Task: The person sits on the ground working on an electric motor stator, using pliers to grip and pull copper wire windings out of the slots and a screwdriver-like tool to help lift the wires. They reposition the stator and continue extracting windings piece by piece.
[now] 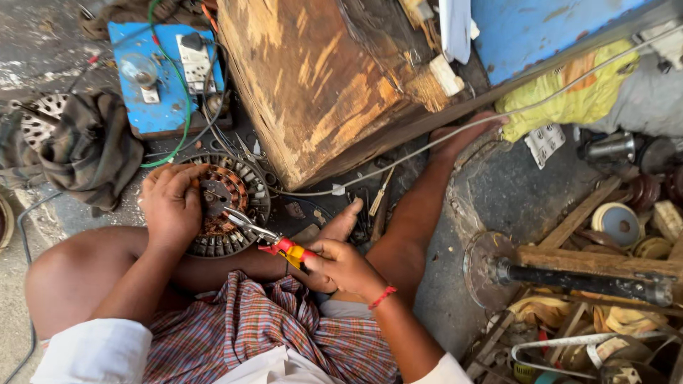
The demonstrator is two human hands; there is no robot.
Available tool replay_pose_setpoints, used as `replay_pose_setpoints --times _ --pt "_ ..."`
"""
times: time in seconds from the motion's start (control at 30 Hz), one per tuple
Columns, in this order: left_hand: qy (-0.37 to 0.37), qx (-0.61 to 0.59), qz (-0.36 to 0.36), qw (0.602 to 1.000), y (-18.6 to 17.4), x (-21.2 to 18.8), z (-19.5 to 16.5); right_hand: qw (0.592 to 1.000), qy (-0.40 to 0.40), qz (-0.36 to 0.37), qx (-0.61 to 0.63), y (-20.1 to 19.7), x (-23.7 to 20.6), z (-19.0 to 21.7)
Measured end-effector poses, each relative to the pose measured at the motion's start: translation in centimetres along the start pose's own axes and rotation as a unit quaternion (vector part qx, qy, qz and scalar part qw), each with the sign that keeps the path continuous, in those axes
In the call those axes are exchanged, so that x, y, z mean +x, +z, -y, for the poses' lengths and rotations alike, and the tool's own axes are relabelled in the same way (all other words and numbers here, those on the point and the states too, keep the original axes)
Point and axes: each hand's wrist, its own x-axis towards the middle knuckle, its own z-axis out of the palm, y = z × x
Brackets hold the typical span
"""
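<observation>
A round motor stator (235, 186) with copper windings and a slotted metal rim lies on the ground between my bent legs. My left hand (171, 203) rests on its left side and grips it. My right hand (341, 264) is shut on pliers (265, 235) with red and yellow handles. The pliers' metal jaws reach into the windings at the stator's middle.
A big worn wooden block (320, 78) stands just behind the stator. A blue switch board (160, 71) with a socket and green wire lies at the back left, beside a dark cloth (85, 149). Loose tools (377, 203) lie by my foot. Scrap parts and wood (590, 270) crowd the right.
</observation>
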Motion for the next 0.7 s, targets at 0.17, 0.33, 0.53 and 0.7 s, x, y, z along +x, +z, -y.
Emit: replay_pose_setpoints --times 0.17,0.33,0.53,0.7 --pt "0.01 -0.004 0.009 1.0 0.1 0.0 -0.1 0.998 -0.011 -0.045 -0.045 1.2 0.0 -0.1" --pt "0.027 0.036 -0.005 0.999 0.1 0.1 -0.1 0.945 -0.131 -0.115 -0.278 2.6 -1.2 5.3" --pt "-0.007 0.04 -0.017 0.999 0.1 0.1 -0.2 0.884 -0.155 -0.094 -0.431 2.9 -0.6 9.1" --pt "-0.023 0.03 -0.017 0.999 -0.1 0.4 -0.3 0.903 -0.164 -0.097 -0.386 2.9 -0.6 6.5"
